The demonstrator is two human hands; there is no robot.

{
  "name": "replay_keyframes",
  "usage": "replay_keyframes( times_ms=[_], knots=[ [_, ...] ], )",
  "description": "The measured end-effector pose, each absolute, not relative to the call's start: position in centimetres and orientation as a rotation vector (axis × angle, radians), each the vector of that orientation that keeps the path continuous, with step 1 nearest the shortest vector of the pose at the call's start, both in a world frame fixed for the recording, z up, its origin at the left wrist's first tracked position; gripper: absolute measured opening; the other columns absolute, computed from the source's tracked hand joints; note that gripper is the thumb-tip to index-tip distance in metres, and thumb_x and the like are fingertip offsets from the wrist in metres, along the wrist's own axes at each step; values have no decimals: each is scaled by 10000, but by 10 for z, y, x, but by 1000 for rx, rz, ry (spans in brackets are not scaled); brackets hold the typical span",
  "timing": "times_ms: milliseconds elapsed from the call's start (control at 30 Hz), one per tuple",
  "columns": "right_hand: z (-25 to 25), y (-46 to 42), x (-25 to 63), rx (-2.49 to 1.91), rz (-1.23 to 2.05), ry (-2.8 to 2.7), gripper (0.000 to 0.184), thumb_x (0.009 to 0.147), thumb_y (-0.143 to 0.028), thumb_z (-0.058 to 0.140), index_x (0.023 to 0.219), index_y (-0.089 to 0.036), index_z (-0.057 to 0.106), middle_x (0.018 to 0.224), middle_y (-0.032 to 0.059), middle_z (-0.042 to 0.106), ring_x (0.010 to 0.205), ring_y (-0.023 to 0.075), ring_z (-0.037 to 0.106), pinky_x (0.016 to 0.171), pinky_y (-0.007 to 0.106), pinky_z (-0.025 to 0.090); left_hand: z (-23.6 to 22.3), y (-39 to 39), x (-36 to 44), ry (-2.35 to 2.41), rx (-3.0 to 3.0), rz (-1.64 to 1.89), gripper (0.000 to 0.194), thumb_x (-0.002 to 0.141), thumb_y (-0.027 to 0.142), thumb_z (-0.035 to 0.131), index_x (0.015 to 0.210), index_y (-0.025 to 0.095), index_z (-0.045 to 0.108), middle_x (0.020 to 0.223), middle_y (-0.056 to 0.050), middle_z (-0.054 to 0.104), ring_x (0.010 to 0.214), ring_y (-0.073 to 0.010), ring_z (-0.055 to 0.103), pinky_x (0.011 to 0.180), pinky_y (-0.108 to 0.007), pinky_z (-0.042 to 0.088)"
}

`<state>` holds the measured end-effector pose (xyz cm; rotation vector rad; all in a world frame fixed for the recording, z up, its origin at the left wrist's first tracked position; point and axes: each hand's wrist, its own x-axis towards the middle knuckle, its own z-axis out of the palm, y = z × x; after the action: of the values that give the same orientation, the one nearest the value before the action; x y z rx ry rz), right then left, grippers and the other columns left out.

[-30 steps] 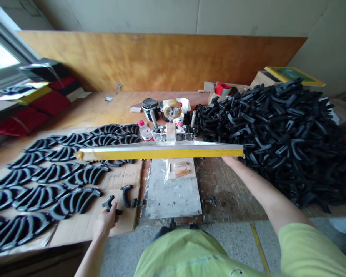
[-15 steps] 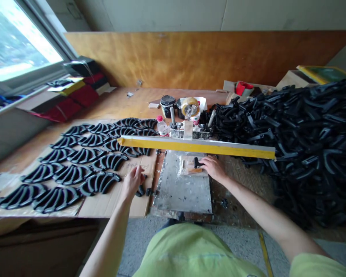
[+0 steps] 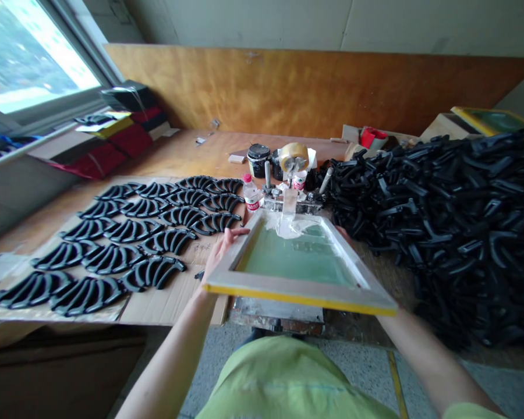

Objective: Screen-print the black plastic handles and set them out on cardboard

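The screen frame (image 3: 288,287) lies between the two hands, tilted, its yellow-edged near rail toward the person and its far rail at a metal clamp (image 3: 310,205). Green mesh (image 3: 288,262) fills the frame, with a pale smear of material at its far end.

The left hand (image 3: 220,250) is at the frame's left rail, open, with fingers stretched toward the rail's outer edge; whether it bears any of the frame's weight is unclear. The right hand (image 3: 343,233) is mostly hidden behind the frame's right rail, only a bit of it showing past the far right corner, so its grip cannot be told.

Below the frame, a metal plate (image 3: 283,309) shows past the near rail. Left of the frame, curved black parts (image 3: 155,273) lie in fanned rows on cardboard (image 3: 157,305), and a small dark piece (image 3: 199,274) sits near the left hand. Right of the frame is a large heap of black pieces (image 3: 441,215). Beyond the frame, on the table (image 3: 227,145), are a bottle with a red cap (image 3: 250,196), a dark tub (image 3: 258,162) and, above the clamp, a roll of tape (image 3: 294,156).
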<state>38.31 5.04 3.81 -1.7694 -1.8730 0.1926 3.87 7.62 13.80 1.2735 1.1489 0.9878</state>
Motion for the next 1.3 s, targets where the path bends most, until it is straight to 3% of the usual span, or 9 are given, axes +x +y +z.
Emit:
replay_keyframes(
  times_ms=[100, 233, 400, 533, 733, 833, 1033, 1200, 1300],
  knots=[
    [59, 72, 389, -1776, 31, -1738, 351, 889, -212, 441, 1193, -173, 612, 1179, 124, 590, 1106, 265, 540, 967, 437, 432, 101, 54, 26, 1238, 1217, 781, 582, 801, 609, 527, 1175, 177, 637, 895, -44, 681, 730, -171, 608, 614, -242, 467],
    [81, 117, 339, -1635, -135, -1976, 499, 801, -223, 634, 1280, -146, 519, 1330, 142, 484, 1205, 276, 459, 1013, 404, 399, 41, 44, 25, 1242, 1112, 740, 781, 762, 535, 615, 1431, 202, 385, 818, -18, 670, 684, -162, 615, 602, -241, 478],
    [75, 140, 295, -1849, 47, -2307, 147, 840, -129, 542, 967, -136, 615, 939, 113, 651, 921, 234, 574, 807, 320, 441, -1, 47, 26, 1273, 1140, 717, 742, 783, 531, 590, 1421, 205, 399, 856, -29, 678, 708, -164, 628, 631, -250, 485],
    [64, 106, 298, -1721, 42, -2463, 133, 821, -78, 498, 872, -133, 608, 883, 107, 648, 874, 217, 567, 757, 294, 412, -12, 49, 22, 1280, 1166, 692, 706, 793, 561, 568, 1380, 187, 454, 940, -56, 697, 802, -187, 647, 702, -270, 496],
    [74, 68, 315, -1203, 276, -2693, 179, 756, -22, 508, 796, -157, 620, 796, 57, 627, 819, 179, 551, 717, 260, 397, -14, 48, 22, 1344, 1219, 708, 678, 785, 571, 569, 1337, 182, 507, 971, -54, 699, 850, -192, 643, 762, -279, 490],
    [74, 78, 314, -1296, 322, -2532, 183, 767, -42, 519, 796, -175, 641, 798, 42, 633, 811, 178, 555, 726, 268, 409, -8, 46, 23, 1323, 1200, 727, 671, 786, 567, 571, 1321, 167, 516, 970, -63, 691, 837, -189, 640, 747, -277, 491],
    [56, 58, 310, -1236, 224, -2423, 319, 810, -19, 451, 995, -173, 660, 972, 92, 655, 1006, 222, 547, 868, 351, 443, 6, 44, 24, 1272, 1130, 743, 689, 766, 565, 602, 1303, 142, 520, 859, -57, 683, 755, -182, 635, 674, -266, 492],
    [71, 75, 311, -1346, 272, -2339, 185, 843, -173, 594, 1006, -217, 669, 920, 49, 670, 883, 198, 599, 800, 315, 466, 28, 43, 25, 1273, 1071, 725, 694, 764, 539, 620, 1329, 155, 494, 850, -52, 685, 679, -156, 616, 608, -239, 475],
    [90, 113, 313, -1569, 205, -2202, 444, 804, -237, 676, 1236, -289, 585, 989, 26, 683, 871, 194, 619, 774, 289, 466, 55, 43, 23, 1254, 1060, 701, 717, 753, 517, 645, 1367, 198, 457, 793, -21, 673, 636, -144, 603, 564, -223, 459]
  ],
)
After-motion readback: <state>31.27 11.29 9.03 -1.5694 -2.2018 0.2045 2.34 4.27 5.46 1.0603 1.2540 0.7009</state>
